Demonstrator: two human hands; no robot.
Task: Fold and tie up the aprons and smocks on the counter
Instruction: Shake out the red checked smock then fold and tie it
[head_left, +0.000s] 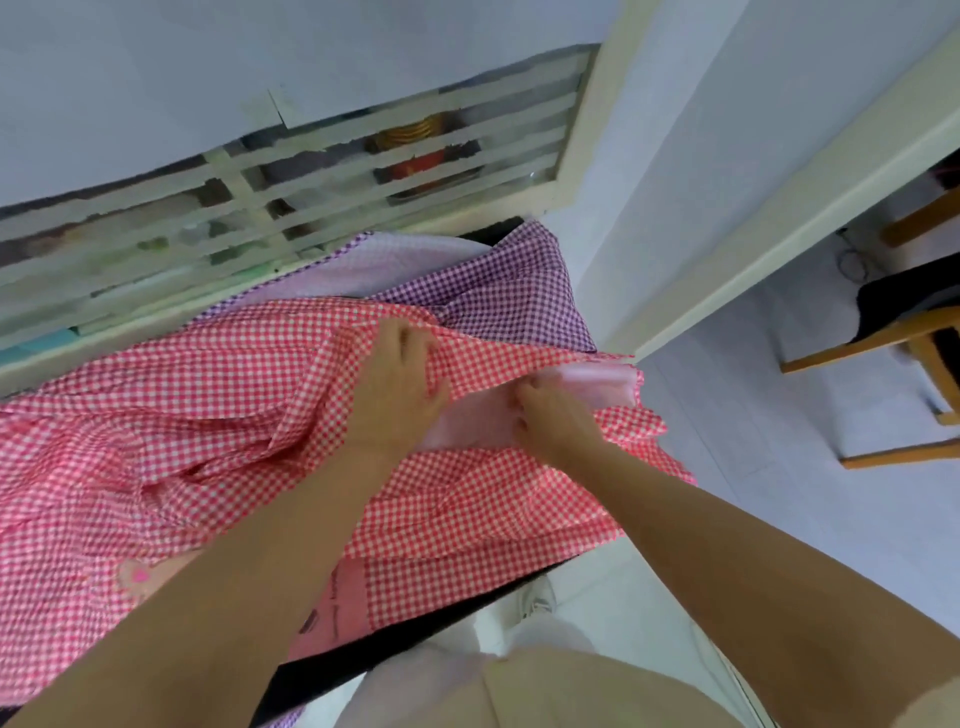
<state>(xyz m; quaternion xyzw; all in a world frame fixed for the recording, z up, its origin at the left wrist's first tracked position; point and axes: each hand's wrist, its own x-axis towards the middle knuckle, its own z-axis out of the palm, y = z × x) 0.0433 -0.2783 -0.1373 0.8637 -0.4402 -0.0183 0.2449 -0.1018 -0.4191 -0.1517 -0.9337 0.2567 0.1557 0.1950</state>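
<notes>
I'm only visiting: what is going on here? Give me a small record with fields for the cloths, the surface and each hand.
main cloth: pink-and-white checked cloth smock, spread and rumpled, not yet folded
behind it: purple-and-white checked cloth garment
surface: dark counter
left hand: on a raised fold of the smock; grip unclear
right hand: fingers curled, pinching the smock's pale pink inner side
nearby: wooden chair on the floor

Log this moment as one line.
stage: folding | left hand: grips pink gingham smock | right hand: pinches its pale lining | purple gingham smock: lies behind, partly covered
</notes>
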